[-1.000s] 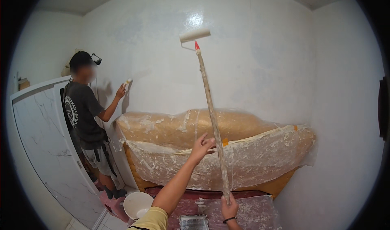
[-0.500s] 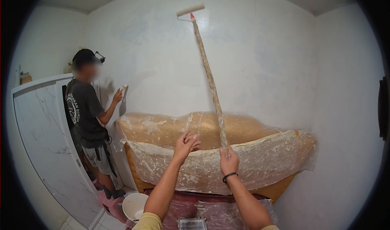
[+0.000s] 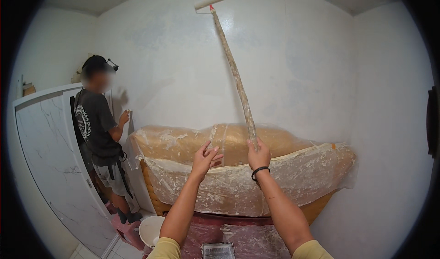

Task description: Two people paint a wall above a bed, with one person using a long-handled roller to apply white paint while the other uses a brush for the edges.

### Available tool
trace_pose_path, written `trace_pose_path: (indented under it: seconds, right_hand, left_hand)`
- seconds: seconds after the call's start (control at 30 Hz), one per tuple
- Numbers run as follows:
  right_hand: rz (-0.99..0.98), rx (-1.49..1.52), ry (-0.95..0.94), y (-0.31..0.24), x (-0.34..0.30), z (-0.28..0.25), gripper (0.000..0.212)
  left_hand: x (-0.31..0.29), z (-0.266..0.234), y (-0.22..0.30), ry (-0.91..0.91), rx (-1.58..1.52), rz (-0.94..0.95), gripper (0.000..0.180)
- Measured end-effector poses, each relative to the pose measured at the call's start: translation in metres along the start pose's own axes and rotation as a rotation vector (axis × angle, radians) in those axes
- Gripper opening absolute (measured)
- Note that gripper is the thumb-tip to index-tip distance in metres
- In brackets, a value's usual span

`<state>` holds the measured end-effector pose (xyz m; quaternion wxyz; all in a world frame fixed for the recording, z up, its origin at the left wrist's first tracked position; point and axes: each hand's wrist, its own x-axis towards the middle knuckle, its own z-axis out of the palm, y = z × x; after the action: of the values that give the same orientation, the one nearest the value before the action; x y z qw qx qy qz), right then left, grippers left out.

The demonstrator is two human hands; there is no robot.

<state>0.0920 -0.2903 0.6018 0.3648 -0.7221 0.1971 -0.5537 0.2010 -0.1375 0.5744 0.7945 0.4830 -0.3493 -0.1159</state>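
My right hand [image 3: 259, 155], with a dark band at the wrist, grips the lower end of a long paint-spattered pole [image 3: 234, 71]. At the pole's top a pale paint roller [image 3: 209, 2] is against the upper part of the white wall [image 3: 169, 53]; whether it touches cannot be told. My left hand [image 3: 205, 161] is raised to the left of the pole, holding nothing, its fingers apart. Behind both hands lies a padded tan headboard [image 3: 256, 142] under spattered clear plastic sheeting [image 3: 206, 185].
A co-worker [image 3: 98, 121] stands on a pink stool [image 3: 127, 229] at the left, one hand at the wall. Beside the stool is a white bucket [image 3: 151, 229]. A paint tray [image 3: 218, 250] lies below on plastic-covered red cloth [image 3: 197, 227]. A marble-patterned wardrobe [image 3: 55, 158] lines the left.
My right hand and the pole have moved up, taking the roller higher and slightly left on the wall. My left hand has risen a little. The co-worker's hand has moved down and left.
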Motion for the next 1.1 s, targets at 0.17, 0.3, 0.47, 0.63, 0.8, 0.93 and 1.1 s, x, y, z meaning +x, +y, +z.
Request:
trace_pose_path:
  seconds: [0.17, 0.3, 0.47, 0.63, 0.8, 0.93, 1.1]
  right_hand:
    - [0.000, 0.041, 0.004, 0.035, -0.046, -0.023, 0.040]
    - [0.019, 0.019, 0.003, 0.068, -0.086, -0.042, 0.039]
    - [0.058, -0.016, 0.015, 0.101, -0.143, -0.071, 0.041]
    - [0.159, -0.003, 0.018, 0.128, -0.207, -0.097, 0.043]
    - [0.207, 0.113, 0.029, 0.149, -0.269, -0.107, 0.043]
    - [0.281, 0.104, -0.008, 0.152, -0.320, -0.121, 0.041]
    - [0.349, 0.058, -0.097, 0.162, -0.386, -0.120, 0.034]
  left_hand:
    - [-0.003, 0.021, -0.001, -0.046, 0.007, -0.048, 0.072]
    - [-0.006, 0.042, -0.003, -0.102, 0.033, -0.050, 0.073]
    - [-0.016, 0.061, -0.009, -0.175, 0.050, -0.091, 0.074]
    - [-0.038, 0.072, -0.022, -0.196, 0.079, -0.148, 0.074]
    - [-0.061, 0.081, -0.045, -0.208, 0.095, -0.230, 0.074]
    - [-0.084, 0.078, -0.072, -0.233, 0.122, -0.281, 0.071]
    - [-0.115, 0.063, -0.118, -0.161, 0.195, -0.362, 0.069]
